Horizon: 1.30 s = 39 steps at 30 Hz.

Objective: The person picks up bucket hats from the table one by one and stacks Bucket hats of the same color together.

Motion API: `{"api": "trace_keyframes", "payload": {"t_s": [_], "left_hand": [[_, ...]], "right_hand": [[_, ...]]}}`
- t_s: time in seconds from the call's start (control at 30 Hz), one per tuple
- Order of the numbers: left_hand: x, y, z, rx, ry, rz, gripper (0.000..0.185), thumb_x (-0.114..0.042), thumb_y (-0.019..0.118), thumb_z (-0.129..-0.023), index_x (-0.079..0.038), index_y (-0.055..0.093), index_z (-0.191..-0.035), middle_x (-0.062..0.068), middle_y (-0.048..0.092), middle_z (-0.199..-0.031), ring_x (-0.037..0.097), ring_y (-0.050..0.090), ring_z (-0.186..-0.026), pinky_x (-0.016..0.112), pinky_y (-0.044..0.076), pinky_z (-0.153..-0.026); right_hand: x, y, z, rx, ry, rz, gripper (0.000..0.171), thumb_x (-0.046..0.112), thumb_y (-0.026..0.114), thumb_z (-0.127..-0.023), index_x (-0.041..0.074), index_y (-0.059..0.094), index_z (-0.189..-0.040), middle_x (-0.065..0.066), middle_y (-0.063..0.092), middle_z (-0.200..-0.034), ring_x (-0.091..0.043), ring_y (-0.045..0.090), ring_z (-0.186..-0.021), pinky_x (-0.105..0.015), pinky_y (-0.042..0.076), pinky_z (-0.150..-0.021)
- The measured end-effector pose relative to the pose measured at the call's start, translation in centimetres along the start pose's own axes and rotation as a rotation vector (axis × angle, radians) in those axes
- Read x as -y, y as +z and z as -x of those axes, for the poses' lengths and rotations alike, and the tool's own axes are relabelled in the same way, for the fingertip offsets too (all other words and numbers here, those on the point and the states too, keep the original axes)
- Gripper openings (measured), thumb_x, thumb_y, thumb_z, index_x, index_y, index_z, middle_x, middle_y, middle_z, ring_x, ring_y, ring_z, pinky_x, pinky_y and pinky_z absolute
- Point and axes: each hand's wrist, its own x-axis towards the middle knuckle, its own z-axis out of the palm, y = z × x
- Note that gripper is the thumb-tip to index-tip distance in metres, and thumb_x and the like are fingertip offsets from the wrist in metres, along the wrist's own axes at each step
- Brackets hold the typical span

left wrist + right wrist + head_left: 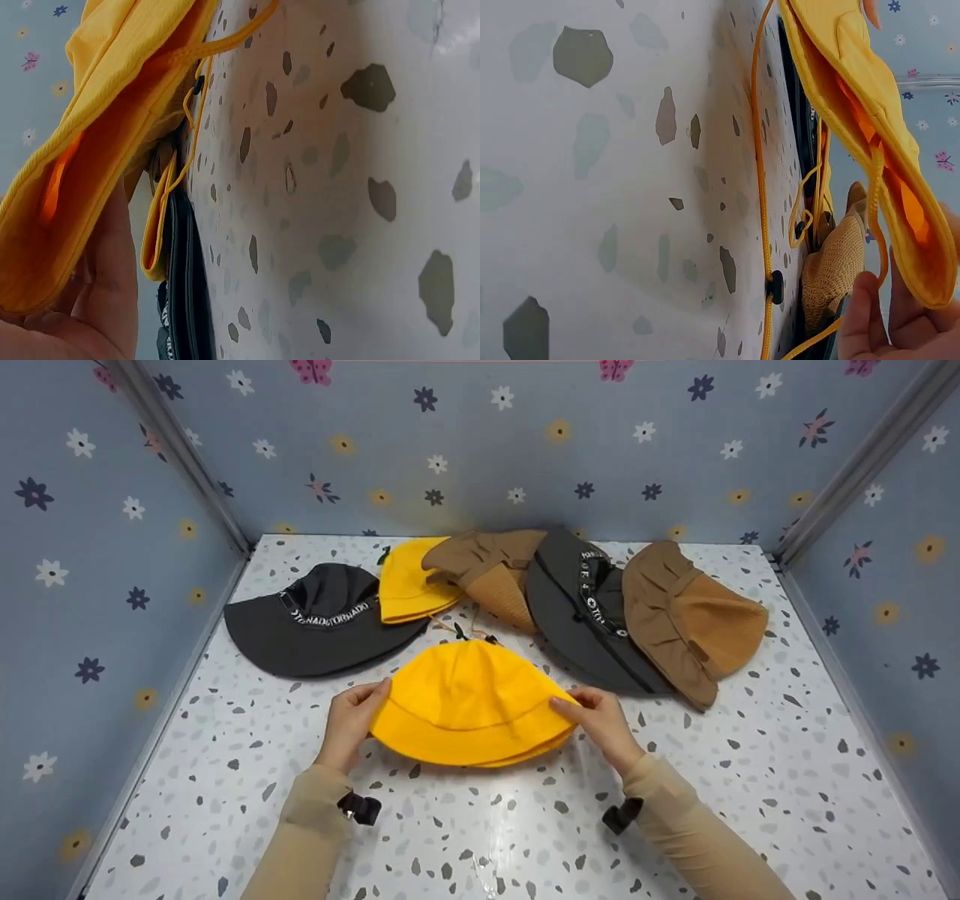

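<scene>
yellow hat (469,701) | brim pinched by left hand (351,724) and right hand (604,721) fingers | on table (525,825)

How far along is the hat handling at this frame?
Nothing looks finished. In hand: left hand and right hand grip opposite brim edges of the front yellow hat. Left: five hats behind lie loosely overlapped, untouched: black hat, second yellow hat, two brown, another black.
</scene>
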Motion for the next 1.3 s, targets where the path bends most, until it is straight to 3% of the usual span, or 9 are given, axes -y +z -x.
{"api": "trace_keyframes", "payload": {"t_s": [0.23,0.53,0.8,1.3], "left_hand": [[0.5,-0.9,-0.5,0.042,-0.015,-0.149,0.045,-0.039,0.063,-0.097,-0.005,0.062,-0.127,0.006,0.064,-0.115,0.012,0.06,-0.09,0.021,0.053,-0.074],[0.9,-1.9,-0.7,0.105,-0.084,-0.306,0.041,-0.034,0.062,-0.098,-0.002,0.059,-0.124,0.011,0.061,-0.121,0.016,0.057,-0.094,0.023,0.05,-0.075],[0.4,-2.8,-0.9,0.154,-0.039,-0.429,0.044,-0.03,0.066,-0.095,0.004,0.059,-0.123,0.016,0.064,-0.114,0.014,0.06,-0.084,0.023,0.051,-0.069],[0.8,-4.0,-1.1,0.166,-0.062,-0.568,0.046,-0.03,0.069,-0.094,0.004,0.059,-0.124,0.018,0.065,-0.114,0.022,0.061,-0.095,0.034,0.051,-0.085]], "right_hand": [[-1.0,0.6,0.2,0.094,0.001,0.065,0.03,0.017,0.075,-0.087,-0.002,0.07,-0.11,-0.005,0.068,-0.096,-0.012,0.057,-0.083,-0.02,0.048,-0.074],[-1.8,1.2,0.3,0.173,-0.021,0.129,0.033,0.013,0.077,-0.084,-0.004,0.067,-0.11,0.002,0.053,-0.075,-0.012,0.047,-0.072,-0.018,0.042,-0.062],[-1.7,1.5,0.4,0.214,0.031,0.212,0.031,0.019,0.079,-0.084,0.001,0.067,-0.106,-0.001,0.053,-0.075,-0.013,0.047,-0.068,-0.021,0.041,-0.06],[-1.6,2.5,0.7,0.239,-0.022,0.366,0.028,0.023,0.079,-0.085,0.004,0.068,-0.103,-0.002,0.058,-0.075,-0.012,0.048,-0.062,-0.023,0.041,-0.057]]}}
